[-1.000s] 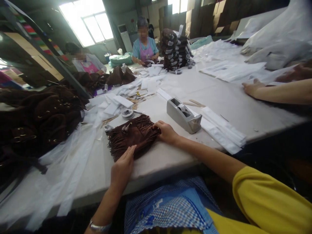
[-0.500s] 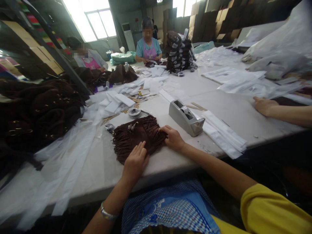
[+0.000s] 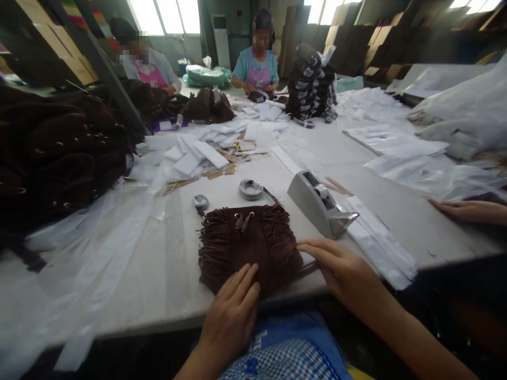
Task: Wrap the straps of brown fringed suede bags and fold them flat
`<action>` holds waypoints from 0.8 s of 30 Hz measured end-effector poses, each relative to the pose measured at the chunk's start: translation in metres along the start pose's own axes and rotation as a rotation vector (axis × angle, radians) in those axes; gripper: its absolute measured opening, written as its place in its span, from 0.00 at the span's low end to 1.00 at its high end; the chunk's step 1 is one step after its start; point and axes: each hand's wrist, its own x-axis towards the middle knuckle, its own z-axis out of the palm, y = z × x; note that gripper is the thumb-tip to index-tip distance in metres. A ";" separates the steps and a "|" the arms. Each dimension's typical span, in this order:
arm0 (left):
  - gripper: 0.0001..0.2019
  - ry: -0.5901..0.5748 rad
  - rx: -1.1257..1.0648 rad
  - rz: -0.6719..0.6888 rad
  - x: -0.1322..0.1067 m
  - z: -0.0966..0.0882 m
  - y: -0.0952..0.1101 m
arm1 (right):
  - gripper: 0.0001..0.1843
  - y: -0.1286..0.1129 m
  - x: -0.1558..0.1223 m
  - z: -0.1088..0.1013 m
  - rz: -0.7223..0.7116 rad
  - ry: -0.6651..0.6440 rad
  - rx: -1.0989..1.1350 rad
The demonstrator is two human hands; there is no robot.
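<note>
A dark brown fringed bag (image 3: pixel 249 243) lies flat at the table's near edge, its drawstring tassel on top. My left hand (image 3: pixel 233 311) rests with extended fingers on the bag's lower front. On the bag's right side, my right hand (image 3: pixel 336 264) touches the fringe, fingers stretched out. Behind the bag is a coiled wrapped strap (image 3: pixel 250 189), and a smaller wrapped piece (image 3: pixel 200 201) sits at its upper left corner. A grey tape dispenser (image 3: pixel 317 203) stands just beyond my right hand.
Flat white plastic bags (image 3: pixel 382 243) lie right of the dispenser. White foam pieces (image 3: pixel 198 153) are strewn farther back. Dark brown bags (image 3: pixel 59 153) pile up at left, and wrapped ones (image 3: pixel 311 87) form a stack. Another person's hand (image 3: pixel 467 210) is at right; two people work across the table.
The bag has been turned squarer to me and sits nearer the table's edge. My right hand's fingers have straightened along its side. The view has shifted, and the other person's hand at right is lower.
</note>
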 end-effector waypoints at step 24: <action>0.23 0.180 -0.052 0.236 -0.033 0.023 -0.039 | 0.16 -0.079 0.118 0.166 -0.680 0.129 0.450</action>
